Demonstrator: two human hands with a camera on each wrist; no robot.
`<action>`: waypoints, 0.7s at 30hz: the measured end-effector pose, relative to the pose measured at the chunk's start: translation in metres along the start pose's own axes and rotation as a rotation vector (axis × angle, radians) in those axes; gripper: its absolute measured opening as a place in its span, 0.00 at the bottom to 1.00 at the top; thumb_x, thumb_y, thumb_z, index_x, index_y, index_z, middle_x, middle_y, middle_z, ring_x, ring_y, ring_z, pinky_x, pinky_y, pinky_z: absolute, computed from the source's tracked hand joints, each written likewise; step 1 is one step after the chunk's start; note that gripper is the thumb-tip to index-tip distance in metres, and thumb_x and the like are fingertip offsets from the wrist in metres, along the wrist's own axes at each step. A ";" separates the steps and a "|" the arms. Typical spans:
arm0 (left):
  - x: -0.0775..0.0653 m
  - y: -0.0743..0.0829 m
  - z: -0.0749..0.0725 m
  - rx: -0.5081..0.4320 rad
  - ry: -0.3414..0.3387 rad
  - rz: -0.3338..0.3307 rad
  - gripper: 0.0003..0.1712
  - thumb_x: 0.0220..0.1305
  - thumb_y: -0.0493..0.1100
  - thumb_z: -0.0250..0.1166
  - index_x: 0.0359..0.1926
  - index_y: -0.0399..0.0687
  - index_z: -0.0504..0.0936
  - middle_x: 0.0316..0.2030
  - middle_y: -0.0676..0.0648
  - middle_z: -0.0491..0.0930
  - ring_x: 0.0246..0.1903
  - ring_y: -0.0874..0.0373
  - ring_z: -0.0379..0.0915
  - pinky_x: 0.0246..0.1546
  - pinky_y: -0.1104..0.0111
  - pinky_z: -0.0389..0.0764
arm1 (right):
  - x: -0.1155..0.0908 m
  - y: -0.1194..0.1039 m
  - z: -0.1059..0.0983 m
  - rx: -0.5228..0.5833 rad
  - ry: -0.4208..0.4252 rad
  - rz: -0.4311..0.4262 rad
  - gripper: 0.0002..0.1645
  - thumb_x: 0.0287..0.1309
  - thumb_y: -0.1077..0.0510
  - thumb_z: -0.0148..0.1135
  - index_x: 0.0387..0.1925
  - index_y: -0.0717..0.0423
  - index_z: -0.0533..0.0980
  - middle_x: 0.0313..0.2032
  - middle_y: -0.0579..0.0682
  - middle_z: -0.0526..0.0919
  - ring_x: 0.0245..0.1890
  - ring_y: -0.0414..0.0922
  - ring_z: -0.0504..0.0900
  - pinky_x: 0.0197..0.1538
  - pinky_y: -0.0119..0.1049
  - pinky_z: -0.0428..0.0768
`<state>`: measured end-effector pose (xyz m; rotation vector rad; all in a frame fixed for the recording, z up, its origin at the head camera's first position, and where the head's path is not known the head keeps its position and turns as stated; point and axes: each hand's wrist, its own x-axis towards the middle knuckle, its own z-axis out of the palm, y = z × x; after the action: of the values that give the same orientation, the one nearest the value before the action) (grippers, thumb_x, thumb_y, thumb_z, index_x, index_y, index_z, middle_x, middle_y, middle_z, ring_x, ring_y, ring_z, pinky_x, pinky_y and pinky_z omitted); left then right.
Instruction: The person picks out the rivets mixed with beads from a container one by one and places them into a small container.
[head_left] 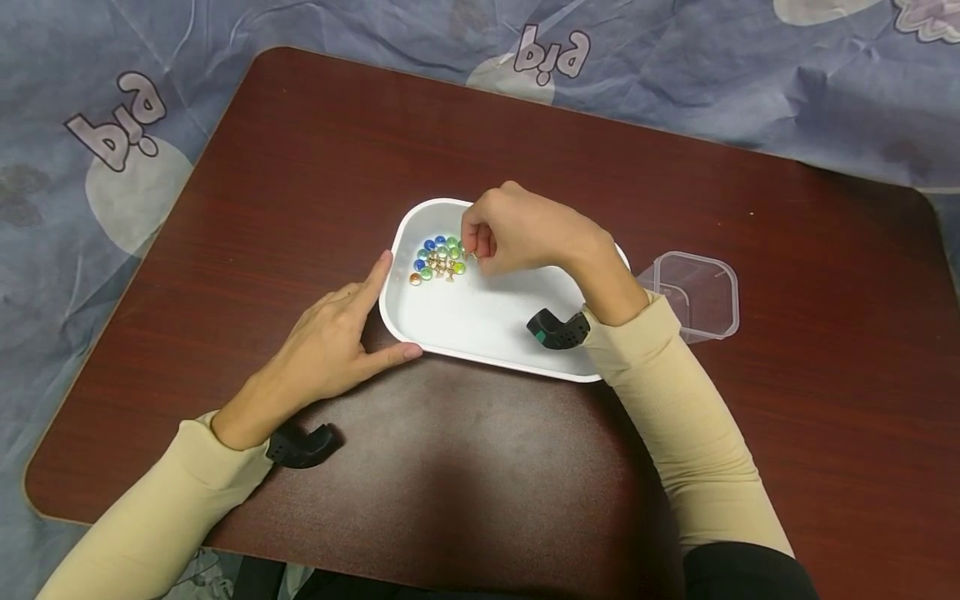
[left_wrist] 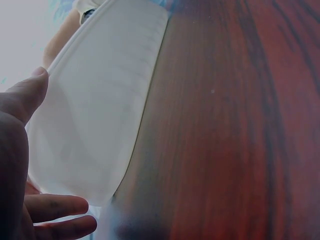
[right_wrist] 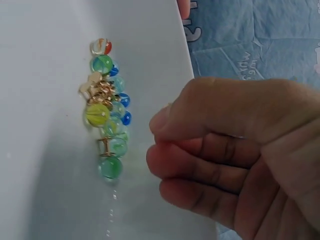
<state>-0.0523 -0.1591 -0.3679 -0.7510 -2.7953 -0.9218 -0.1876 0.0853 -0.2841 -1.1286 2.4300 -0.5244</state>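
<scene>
Round glass marbles [head_left: 442, 252] in blue, green, yellow and orange are clustered with small shiny gold-coloured pieces [right_wrist: 102, 93] inside a white rounded rectangular tray [head_left: 472, 325], toward its far left corner. Just right of the cluster, the right hand [head_left: 528, 229] is held with thumb and fingertips drawn together; whether anything is pinched cannot be told. The tray's left edge and near left corner are touched by the left hand [head_left: 326, 342], thumb and index spread apart. Beyond the tray's right edge, a clear plastic box [head_left: 711, 292] is seen on the dark red-brown wooden worktop [head_left: 315, 125].
</scene>
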 end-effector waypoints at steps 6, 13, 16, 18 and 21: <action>0.000 0.000 0.000 0.001 -0.001 0.000 0.61 0.57 0.64 0.71 0.77 0.40 0.48 0.62 0.32 0.72 0.53 0.43 0.75 0.51 0.49 0.74 | -0.004 -0.004 -0.007 0.007 0.041 -0.014 0.09 0.45 0.71 0.61 0.25 0.55 0.79 0.23 0.46 0.78 0.26 0.41 0.76 0.35 0.33 0.75; 0.001 0.000 0.001 0.000 -0.003 -0.006 0.62 0.54 0.60 0.74 0.77 0.39 0.48 0.59 0.31 0.75 0.53 0.43 0.75 0.50 0.49 0.74 | -0.020 -0.013 -0.017 -0.024 0.071 -0.018 0.06 0.47 0.69 0.61 0.25 0.56 0.79 0.23 0.47 0.79 0.26 0.43 0.76 0.34 0.35 0.74; 0.001 0.001 0.001 0.005 -0.003 -0.009 0.62 0.55 0.61 0.73 0.77 0.40 0.48 0.59 0.31 0.74 0.53 0.42 0.75 0.51 0.49 0.74 | -0.030 -0.016 -0.020 -0.027 0.110 -0.024 0.06 0.48 0.69 0.61 0.25 0.56 0.79 0.23 0.46 0.79 0.25 0.41 0.76 0.34 0.34 0.75; 0.001 0.001 0.000 0.007 -0.002 -0.010 0.62 0.55 0.62 0.73 0.77 0.40 0.48 0.59 0.31 0.74 0.53 0.42 0.75 0.51 0.49 0.74 | -0.037 -0.017 -0.021 -0.024 0.142 -0.035 0.06 0.49 0.69 0.61 0.25 0.56 0.79 0.23 0.45 0.79 0.25 0.40 0.76 0.33 0.34 0.75; 0.000 0.001 0.000 0.005 -0.007 -0.017 0.62 0.55 0.61 0.73 0.77 0.40 0.48 0.61 0.31 0.73 0.54 0.42 0.74 0.51 0.49 0.73 | -0.046 -0.017 -0.022 -0.016 0.190 -0.051 0.05 0.50 0.68 0.61 0.25 0.56 0.79 0.22 0.44 0.79 0.24 0.38 0.76 0.33 0.33 0.75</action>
<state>-0.0518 -0.1582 -0.3675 -0.7316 -2.8130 -0.9169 -0.1617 0.1148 -0.2475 -1.1988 2.5753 -0.6566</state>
